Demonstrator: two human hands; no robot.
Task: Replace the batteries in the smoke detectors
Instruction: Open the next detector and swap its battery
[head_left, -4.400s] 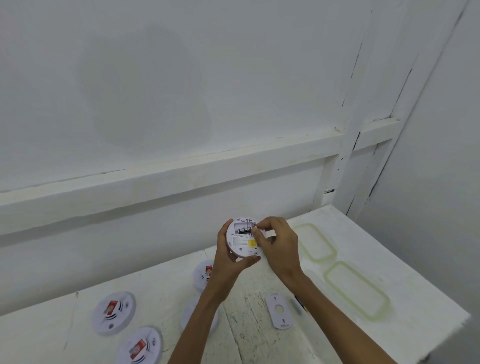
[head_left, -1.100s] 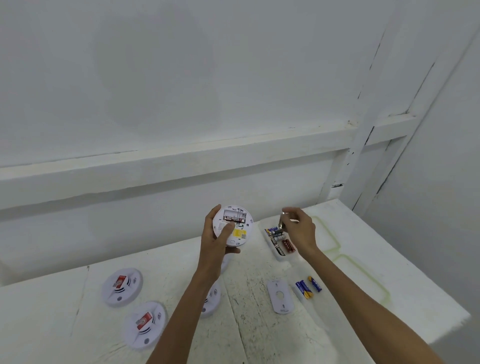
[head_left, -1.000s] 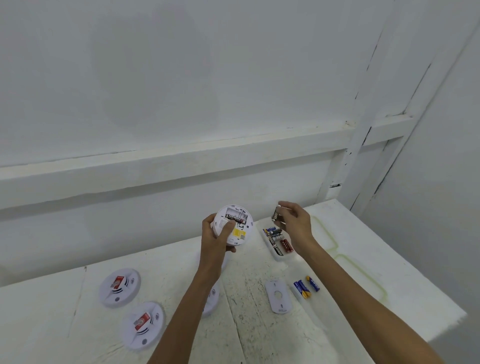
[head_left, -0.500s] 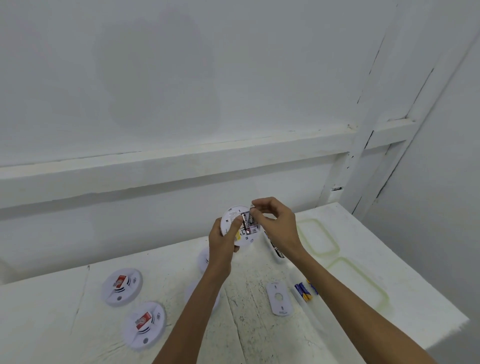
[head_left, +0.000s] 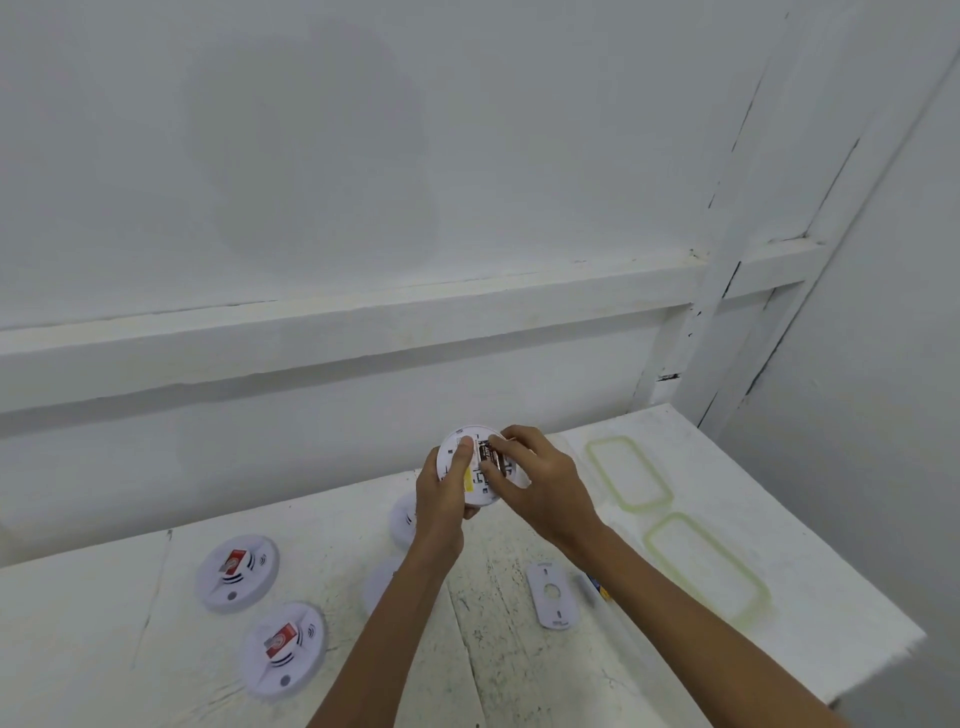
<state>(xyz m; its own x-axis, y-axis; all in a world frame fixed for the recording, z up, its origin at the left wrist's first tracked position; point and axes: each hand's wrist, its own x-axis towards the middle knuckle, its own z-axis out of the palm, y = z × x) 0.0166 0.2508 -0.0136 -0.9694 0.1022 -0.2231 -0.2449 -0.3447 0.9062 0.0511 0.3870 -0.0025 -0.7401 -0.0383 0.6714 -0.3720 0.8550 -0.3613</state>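
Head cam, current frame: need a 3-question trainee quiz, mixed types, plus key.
1. Multiple choice: the left hand grips the held detector. What does the right hand pinch at its open back? A) battery B) screwdriver C) coin
2. True or false: the loose cover plate lies on the table between the two forearms.
3. Count: how many red-sticker detectors lie at the table's left?
Key: 1 A; 2 true; 3 two.
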